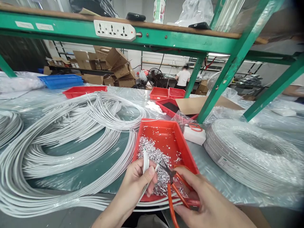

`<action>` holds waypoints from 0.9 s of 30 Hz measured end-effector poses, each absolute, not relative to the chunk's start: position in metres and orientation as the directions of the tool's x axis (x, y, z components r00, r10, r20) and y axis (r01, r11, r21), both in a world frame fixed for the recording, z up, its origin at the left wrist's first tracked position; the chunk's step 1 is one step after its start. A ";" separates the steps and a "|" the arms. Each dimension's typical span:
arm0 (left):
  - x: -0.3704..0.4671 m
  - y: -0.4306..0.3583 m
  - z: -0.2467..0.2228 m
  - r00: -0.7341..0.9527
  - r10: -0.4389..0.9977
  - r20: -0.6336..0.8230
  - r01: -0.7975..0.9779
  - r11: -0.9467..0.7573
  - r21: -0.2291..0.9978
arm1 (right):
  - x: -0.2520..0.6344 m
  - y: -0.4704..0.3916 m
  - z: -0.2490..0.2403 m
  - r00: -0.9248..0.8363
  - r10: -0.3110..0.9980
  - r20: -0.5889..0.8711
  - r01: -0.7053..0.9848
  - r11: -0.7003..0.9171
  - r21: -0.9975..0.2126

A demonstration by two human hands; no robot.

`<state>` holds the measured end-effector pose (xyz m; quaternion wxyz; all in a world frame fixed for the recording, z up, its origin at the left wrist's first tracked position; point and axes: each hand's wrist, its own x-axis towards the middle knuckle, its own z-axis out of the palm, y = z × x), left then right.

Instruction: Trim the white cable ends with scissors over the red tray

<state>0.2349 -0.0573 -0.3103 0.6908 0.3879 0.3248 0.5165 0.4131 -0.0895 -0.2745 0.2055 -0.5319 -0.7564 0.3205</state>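
Observation:
My left hand [140,177] is closed around a small bunch of white cables [146,158], and one cable end sticks out to the right between thumb and fingers. In my right hand [201,190] is a pair of scissors [172,186] with orange handles and short dark blades. The blade tips are at the end of that single cable, where a bit of dark green shows. Both hands are over the near part of a red tray [175,129], in which many small silvery scraps [156,155] lie heaped, mostly on the left.
Large loops of white cable [78,186] cover the table's left side. A wrapped cable coil [249,155] lies at right, near a white box [194,134]. Green shelf posts [228,72] rise behind. Farther back are red trays [159,92], a blue tray [60,81] and a person [182,77].

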 end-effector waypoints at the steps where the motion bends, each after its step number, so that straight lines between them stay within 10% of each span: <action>1: 0.235 -0.058 -0.310 0.269 0.962 -0.047 -0.461 0.171 0.871 | 0.412 -0.090 -0.272 -0.374 0.926 -0.052 0.679 0.235 -0.695; 20: 0.234 -0.059 -0.317 0.380 0.924 -0.027 -0.475 0.221 0.852 | 0.414 -0.088 -0.260 -0.460 0.888 -0.021 0.690 0.342 -0.638; 27: 0.227 -0.055 -0.317 0.498 0.866 -0.037 -0.527 0.337 0.780 | 0.426 -0.076 -0.284 -0.180 0.944 0.275 0.589 0.328 -0.739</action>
